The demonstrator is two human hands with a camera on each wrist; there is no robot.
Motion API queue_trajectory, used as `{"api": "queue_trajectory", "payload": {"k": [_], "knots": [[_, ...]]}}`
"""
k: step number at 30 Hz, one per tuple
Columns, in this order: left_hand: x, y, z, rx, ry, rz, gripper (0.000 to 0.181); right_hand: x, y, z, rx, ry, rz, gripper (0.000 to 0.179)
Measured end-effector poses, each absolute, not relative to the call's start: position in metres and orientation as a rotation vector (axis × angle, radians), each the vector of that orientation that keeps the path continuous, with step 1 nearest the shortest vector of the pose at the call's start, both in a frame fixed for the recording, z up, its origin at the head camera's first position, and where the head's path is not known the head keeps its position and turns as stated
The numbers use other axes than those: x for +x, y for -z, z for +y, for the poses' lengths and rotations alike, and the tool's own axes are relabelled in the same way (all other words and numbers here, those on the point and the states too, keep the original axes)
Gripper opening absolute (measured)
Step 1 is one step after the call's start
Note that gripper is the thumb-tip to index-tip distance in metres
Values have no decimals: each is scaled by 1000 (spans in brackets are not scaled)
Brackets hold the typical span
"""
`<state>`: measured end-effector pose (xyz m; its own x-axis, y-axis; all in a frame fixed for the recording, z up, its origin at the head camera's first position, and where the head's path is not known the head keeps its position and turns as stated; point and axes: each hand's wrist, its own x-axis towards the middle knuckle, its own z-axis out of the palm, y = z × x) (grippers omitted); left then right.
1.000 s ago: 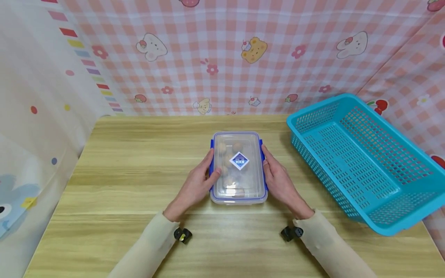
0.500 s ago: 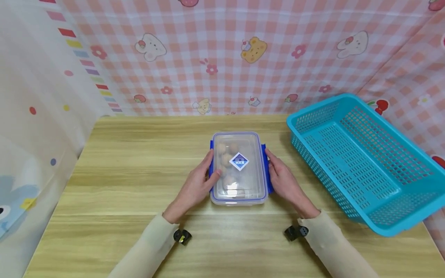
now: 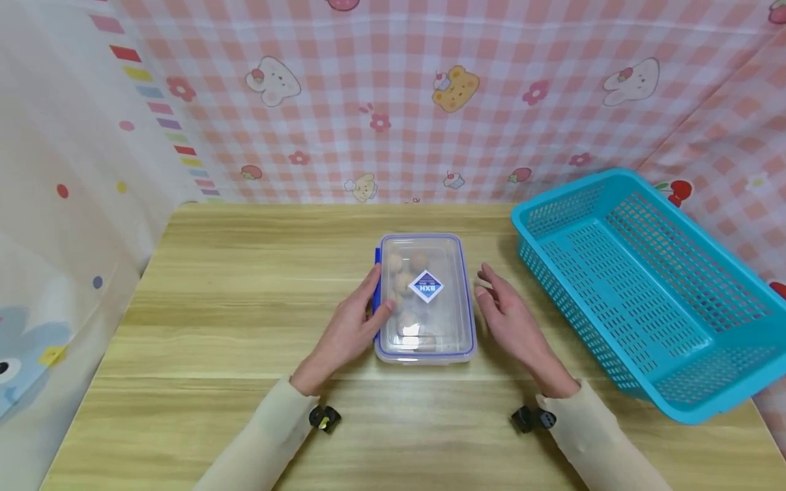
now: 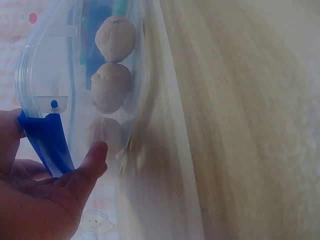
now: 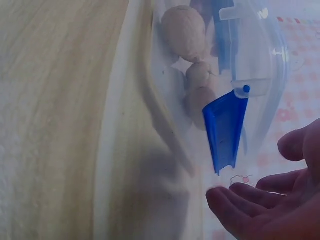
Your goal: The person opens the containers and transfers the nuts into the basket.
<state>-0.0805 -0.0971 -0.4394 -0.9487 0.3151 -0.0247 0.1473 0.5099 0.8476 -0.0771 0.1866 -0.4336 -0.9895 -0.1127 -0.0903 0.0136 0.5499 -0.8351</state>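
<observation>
A clear plastic food container with a blue-edged lid and a diamond label lies flat on the wooden table. Several round brown, walnut-like things show inside through its walls. My left hand grips its left side, thumb on the lid's edge and fingers at the left blue latch, which angles outward. On the other side, the right blue latch stands swung out from the wall. My right hand is just beside that side, fingers loosely bent, holding nothing.
A turquoise plastic basket with slotted walls stands on the right of the wooden table. Behind the table hangs a pink checked cloth, and a white dotted cloth hangs at the left.
My right hand has let go of the container's right side and moved a little to the right. The right latch has swung outward from the wall. My left hand keeps its grip.
</observation>
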Motion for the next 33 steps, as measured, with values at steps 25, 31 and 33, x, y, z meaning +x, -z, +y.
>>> {"api": "queue_trajectory", "payload": {"k": [25,31,33], "knots": [[-79,444,-101,247,-1627,2492,67,-67,423,160,-586,905,3004,60],[-81,446,-101,184,-1612,2554,60,-69,424,155,-677,722,3039,61],[-82,447,-101,171,-1608,2561,58,-69,425,153,-680,659,3033,62]]}}
